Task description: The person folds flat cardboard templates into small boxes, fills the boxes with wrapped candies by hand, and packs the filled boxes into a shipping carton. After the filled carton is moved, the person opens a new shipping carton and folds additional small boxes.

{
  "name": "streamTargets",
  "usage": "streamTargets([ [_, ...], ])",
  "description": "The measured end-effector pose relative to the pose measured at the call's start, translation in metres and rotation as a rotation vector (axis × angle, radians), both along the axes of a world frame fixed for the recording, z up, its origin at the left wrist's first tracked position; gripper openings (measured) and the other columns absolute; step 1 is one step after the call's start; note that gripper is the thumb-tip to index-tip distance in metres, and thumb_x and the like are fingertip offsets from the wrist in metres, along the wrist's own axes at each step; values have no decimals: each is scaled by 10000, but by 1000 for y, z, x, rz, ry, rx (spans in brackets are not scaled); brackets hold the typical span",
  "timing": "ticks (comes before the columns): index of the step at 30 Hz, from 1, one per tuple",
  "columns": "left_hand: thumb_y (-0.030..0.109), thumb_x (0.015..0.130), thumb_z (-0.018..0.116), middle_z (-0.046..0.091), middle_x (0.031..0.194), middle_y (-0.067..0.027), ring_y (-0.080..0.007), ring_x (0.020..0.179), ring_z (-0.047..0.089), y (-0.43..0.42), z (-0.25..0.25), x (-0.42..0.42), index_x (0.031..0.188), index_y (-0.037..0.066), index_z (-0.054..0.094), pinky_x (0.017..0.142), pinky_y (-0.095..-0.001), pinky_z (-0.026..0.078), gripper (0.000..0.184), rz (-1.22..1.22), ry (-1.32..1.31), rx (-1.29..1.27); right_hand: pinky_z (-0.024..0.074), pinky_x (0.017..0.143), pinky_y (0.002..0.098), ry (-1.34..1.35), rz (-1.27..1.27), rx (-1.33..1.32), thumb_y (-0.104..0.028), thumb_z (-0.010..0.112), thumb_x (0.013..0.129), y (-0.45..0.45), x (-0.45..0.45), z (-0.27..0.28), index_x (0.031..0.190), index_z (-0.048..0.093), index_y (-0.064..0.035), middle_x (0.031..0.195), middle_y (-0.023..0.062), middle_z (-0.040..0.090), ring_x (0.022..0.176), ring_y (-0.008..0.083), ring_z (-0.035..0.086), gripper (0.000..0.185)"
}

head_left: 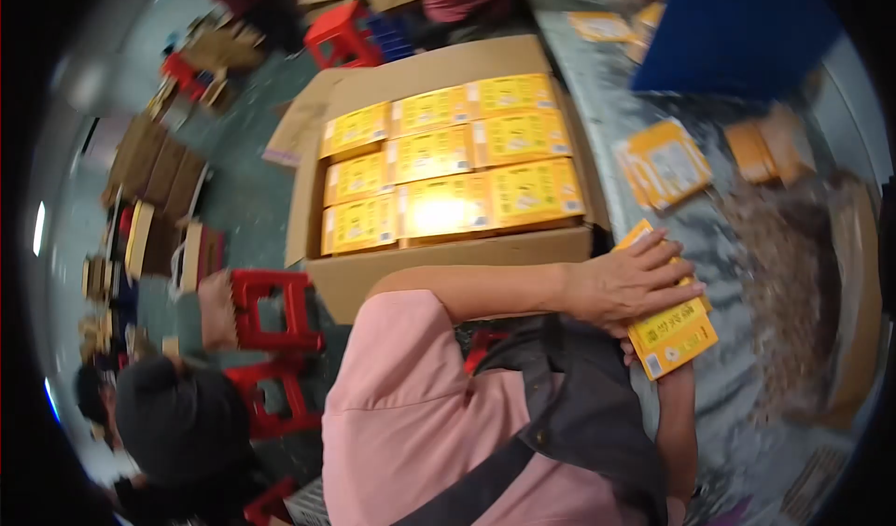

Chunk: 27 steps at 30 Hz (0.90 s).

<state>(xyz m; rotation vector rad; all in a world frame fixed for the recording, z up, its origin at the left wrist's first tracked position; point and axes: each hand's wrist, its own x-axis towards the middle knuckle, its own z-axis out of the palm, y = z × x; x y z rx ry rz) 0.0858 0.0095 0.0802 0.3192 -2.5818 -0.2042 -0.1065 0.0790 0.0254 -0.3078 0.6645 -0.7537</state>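
While the left hand lies across a yellow pack with its fingers grasping it from above, the right hand comes in under the same pack at its lower end; most of the right hand is hidden, so I cannot tell how its fingers are set. The pack is tilted, over the near side of the bench, just beside the right corner of an open cardboard box. Inside that box, yellow cartons show in three rows of three, printed faces up, one catching a bright glare. Further along the bench lie a loose pile of orange-yellow packs and, to its right, some blurred orange packs, with a blue bin beyond them. A mottled brown mass, too blurred to make out, sits along the right side. On the left, a red stool stands on the floor, near a person in a dark cap
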Motion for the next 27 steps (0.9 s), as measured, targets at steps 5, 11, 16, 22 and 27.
streamTargets([
  [5, 330, 474, 865, 457, 1242, -182, -388, 1151, 430, 7, 16, 102, 1370, -15, 374, 1033, -501, 306, 1078, 324, -34, 156, 545, 495, 314, 312, 224, -338, -349, 566, 939, -22, 43, -18, 1154, 554, 33, 914, 161, 661, 646, 202, 648, 439],
  [11, 252, 511, 831, 449, 1237, -206, -375, 1182, 412, 22, 6, 313, 1339, -9, 362, 1029, -484, 315, 987, 1155, -207, 68, 541, 548, 270, 338, 260, -173, -250, 455, 1016, -48, 85, -9, 1177, 543, 57, 950, 173, 661, 658, 157, 639, 357],
  [16, 332, 527, 825, 379, 1384, -165, -379, 1353, 268, 20, -49, 424, 1498, 74, 171, 1141, -564, 194, 1198, 1464, -605, 390, 540, 546, 279, 331, 183, -69, -259, 459, 1014, -40, 83, -28, 1147, 557, 39, 941, 174, 665, 653, 169, 642, 341],
  [22, 328, 582, 816, 279, 1497, -160, -438, 1392, 227, -14, -74, 436, 1501, 70, 176, 1152, -552, 193, 1150, 1345, -709, 533, 535, 535, 283, 346, 71, -21, -249, 457, 1011, -29, 63, -38, 1117, 577, 30, 912, 164, 672, 642, 170, 640, 322],
  [27, 384, 720, 783, 194, 1517, -296, -478, 1395, 212, -14, -90, 434, 1487, 11, 203, 1137, -481, 252, 1032, 1279, -694, 439, 518, 565, 295, 357, -4, 36, -233, 472, 1002, -15, 42, -45, 1118, 590, 26, 909, 159, 679, 661, 172, 628, 307],
])
